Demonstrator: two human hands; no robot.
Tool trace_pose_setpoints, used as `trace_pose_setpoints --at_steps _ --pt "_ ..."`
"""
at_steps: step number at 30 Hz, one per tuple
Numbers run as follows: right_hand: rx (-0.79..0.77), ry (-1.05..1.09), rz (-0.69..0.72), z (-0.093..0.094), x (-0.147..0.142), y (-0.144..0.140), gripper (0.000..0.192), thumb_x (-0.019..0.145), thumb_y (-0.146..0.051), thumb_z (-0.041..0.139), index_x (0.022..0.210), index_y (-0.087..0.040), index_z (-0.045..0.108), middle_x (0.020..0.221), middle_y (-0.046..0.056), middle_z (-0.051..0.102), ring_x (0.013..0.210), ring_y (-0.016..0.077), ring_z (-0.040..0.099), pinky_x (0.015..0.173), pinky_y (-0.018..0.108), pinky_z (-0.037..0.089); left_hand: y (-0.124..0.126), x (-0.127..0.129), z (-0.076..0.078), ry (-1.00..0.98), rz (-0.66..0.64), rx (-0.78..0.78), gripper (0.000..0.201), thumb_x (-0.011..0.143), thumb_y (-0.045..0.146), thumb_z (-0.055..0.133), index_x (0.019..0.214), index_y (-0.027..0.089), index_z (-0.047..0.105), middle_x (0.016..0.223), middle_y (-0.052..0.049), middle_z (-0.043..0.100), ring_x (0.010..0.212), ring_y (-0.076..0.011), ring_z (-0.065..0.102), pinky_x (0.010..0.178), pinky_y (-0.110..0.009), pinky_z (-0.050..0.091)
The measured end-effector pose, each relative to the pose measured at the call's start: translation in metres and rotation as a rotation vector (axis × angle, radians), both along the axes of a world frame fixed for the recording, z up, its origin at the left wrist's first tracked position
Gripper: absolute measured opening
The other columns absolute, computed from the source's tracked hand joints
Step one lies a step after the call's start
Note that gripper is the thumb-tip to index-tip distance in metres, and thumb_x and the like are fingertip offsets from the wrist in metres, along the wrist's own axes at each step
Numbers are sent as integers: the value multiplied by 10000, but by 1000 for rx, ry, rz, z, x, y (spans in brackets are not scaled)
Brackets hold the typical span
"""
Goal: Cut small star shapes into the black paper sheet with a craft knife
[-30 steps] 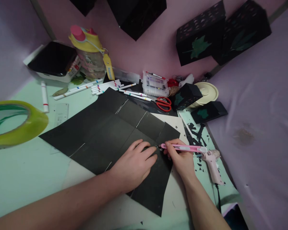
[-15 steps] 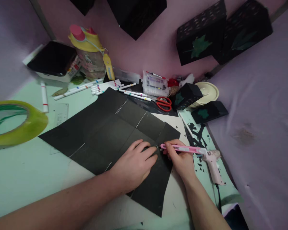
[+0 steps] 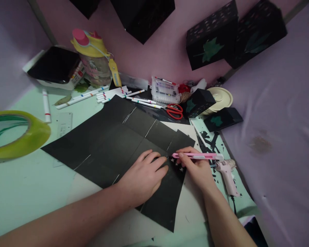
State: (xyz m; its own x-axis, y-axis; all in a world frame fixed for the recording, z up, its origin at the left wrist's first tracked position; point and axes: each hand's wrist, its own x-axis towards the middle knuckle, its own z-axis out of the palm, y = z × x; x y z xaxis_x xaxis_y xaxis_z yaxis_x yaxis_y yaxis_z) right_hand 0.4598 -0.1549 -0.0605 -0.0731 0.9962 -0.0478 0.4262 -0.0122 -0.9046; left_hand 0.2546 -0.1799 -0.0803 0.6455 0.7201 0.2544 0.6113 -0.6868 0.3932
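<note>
A large sheet of black card (image 3: 103, 140) lies on the table, marked with fold lines and white pencil-like lines. My left hand (image 3: 144, 175) rests flat on it, fingers stretched toward the right. In my right hand (image 3: 198, 168) is a pink craft knife (image 3: 195, 156), pinched near its front end and held almost level. Its tip is at the card just right of my left fingertips. Beside the tip, several small star-shaped holes (image 3: 176, 164) show pale through the card. Under the card lies a whitish board (image 3: 192, 202).
A roll of yellow-green tape (image 3: 41, 132) and a clear ruler (image 3: 64, 123) are at left. Behind stand markers (image 3: 113, 93), red scissors (image 3: 174, 111), a bottle (image 3: 94, 61) and black boxes (image 3: 199, 103). A glue gun (image 3: 226, 175) and black scraps (image 3: 211, 140) lie at right.
My right hand has shifted slightly right and turned, the knife now more level, uncovering the star-shaped holes. My left hand stays in place. The view has shifted a little.
</note>
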Motion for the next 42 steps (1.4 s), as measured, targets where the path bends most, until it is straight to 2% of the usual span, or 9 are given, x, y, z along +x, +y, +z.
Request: trace_pose_setpoints --at_steps 4,11,15,31,42 --pt "-17 -45 68 5 2 8 221 870 -401 612 852 -192 682 675 20 672 614 158 620 558 258 487 0 0 1 -15 12 1 254 864 161 539 1101 206 621 1186 -60 581 1154 -226 469 1093 -453 319" --pt "-44 41 111 -13 4 18 208 869 -395 630 867 -193 684 696 13 690 642 153 641 595 252 498 0 0 0 -1 8 0 262 868 173 534 1115 202 619 1201 -65 573 1171 -239 462 1097 -458 314" --pt "-52 42 118 -15 5 17 208 873 -395 623 867 -195 680 696 14 690 631 155 639 585 256 501 0 1 0 -2 14 6 258 862 169 542 1105 206 623 1185 -63 582 1162 -233 469 1092 -455 321" --pt "-77 52 198 -11 10 17 185 878 -375 615 878 -203 682 720 17 687 635 154 638 567 258 507 1 1 0 -11 22 6 255 866 163 532 1099 205 627 1178 -54 582 1155 -232 474 1101 -451 319" --pt "-28 -101 266 2 9 21 122 822 -258 624 818 -185 722 694 27 693 587 146 594 487 239 435 1 1 0 -15 17 12 273 858 148 536 1113 199 619 1171 -62 585 1154 -228 473 1096 -455 328"
